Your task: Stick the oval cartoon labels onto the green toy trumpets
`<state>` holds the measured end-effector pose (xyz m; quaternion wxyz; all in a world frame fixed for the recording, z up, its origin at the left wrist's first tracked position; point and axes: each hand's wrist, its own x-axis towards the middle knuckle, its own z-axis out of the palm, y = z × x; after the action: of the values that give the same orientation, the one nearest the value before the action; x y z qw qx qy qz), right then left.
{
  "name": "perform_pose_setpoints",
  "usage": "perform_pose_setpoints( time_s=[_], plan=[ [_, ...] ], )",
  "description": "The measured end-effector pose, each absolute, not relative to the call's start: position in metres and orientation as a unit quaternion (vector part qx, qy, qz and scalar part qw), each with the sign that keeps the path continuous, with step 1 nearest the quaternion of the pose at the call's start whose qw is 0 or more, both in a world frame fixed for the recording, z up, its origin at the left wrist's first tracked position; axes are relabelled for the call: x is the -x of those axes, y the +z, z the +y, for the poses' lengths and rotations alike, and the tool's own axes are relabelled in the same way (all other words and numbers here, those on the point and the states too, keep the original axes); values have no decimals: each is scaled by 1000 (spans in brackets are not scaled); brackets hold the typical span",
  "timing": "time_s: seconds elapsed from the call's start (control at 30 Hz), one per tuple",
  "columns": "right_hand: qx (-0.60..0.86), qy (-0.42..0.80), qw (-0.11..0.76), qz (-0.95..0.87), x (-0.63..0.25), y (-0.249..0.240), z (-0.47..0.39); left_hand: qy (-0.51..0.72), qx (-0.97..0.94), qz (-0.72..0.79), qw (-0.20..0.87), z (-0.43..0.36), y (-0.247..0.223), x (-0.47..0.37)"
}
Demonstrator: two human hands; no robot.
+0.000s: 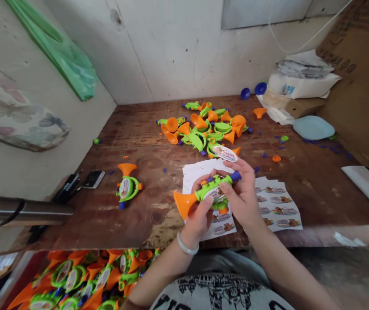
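Observation:
A green toy trumpet point(215, 186) with an orange bell and a blue mouthpiece is held between both hands, bell pointing left. My left hand point(200, 215), a pale bracelet at its wrist, grips the trumpet near the bell, its thumb on the oval label. My right hand point(244, 193) closes around the mouthpiece end, its thumb against the label's right side. An oval printed sticker point(225, 153) shows at my right fingertips, seemingly stuck to them. Beneath the hands lie sticker sheets point(225, 228), with another sticker sheet point(278, 204) to the right.
A labelled trumpet point(126, 189) lies at left. Behind my hands is a heap of toy trumpets point(197, 140). Many labelled trumpets point(75, 275) fill a space below the table's front edge. A steel flask point(26, 211) stands left; a pale blue dish point(314, 127) and loose parts lie right.

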<state>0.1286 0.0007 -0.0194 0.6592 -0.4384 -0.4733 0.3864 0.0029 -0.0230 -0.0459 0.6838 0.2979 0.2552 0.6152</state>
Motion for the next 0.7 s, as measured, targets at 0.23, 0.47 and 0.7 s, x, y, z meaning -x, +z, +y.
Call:
perform_pose_setpoints(
  time_s=[0.23,0.47,0.7],
  plan=[
    [473,109,681,-549,-144,-10,-4,547,-382,347,659,-29,-49,-1],
    [319,353,636,-607,-114,1,-39,570,-407,341,627,-24,-30,12],
    [399,454,683,-409,-124,3,-18,624,-296,283,666,-24,-22,17]
  ],
)
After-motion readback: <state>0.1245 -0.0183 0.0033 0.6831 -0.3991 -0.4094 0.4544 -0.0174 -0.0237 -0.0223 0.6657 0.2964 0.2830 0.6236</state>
